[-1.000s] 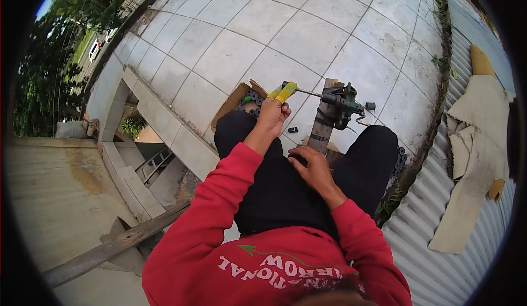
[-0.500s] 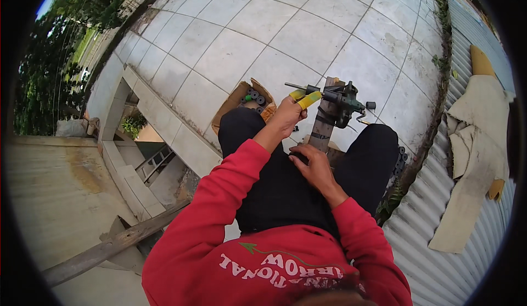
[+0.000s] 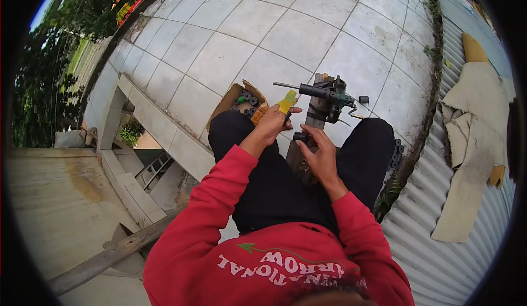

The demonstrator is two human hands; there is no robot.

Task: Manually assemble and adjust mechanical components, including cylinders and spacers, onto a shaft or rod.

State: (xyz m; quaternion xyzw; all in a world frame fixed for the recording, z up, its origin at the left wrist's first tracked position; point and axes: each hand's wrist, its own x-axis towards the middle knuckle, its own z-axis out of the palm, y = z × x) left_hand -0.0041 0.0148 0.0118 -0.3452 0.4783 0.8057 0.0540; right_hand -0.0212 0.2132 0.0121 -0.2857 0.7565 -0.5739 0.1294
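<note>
- We have two hands in view. Our right hand (image 3: 319, 151) pinches one short black cylinder (image 3: 300, 137) between thumb and fingers, above the wooden beam (image 3: 317, 118).
- Our left hand (image 3: 273, 123) is just left of that cylinder, yellow wrapping (image 3: 286, 101) on its fingers, which are partly bent; we cannot tell whether they pinch anything.
- We count one dark green vise (image 3: 337, 101) at the beam's far end, with one crank handle (image 3: 357, 115) on its right side.
- One thin rod (image 3: 285, 84) points left from one longer dark tube (image 3: 312, 90) that meets the vise's left side.
- One loose dark cylinder (image 3: 363, 99) is on the tiled floor (image 3: 296, 37), just right of the vise.
- In one open carton (image 3: 221, 107), beyond our left knee, we count at least four dark rings (image 3: 253, 101) and one green piece (image 3: 241, 100), toward its far corner; the rest is hidden.
- Near the floor's right edge, beside our right knee, we see at least four dark pieces (image 3: 397, 150), partly hidden.
</note>
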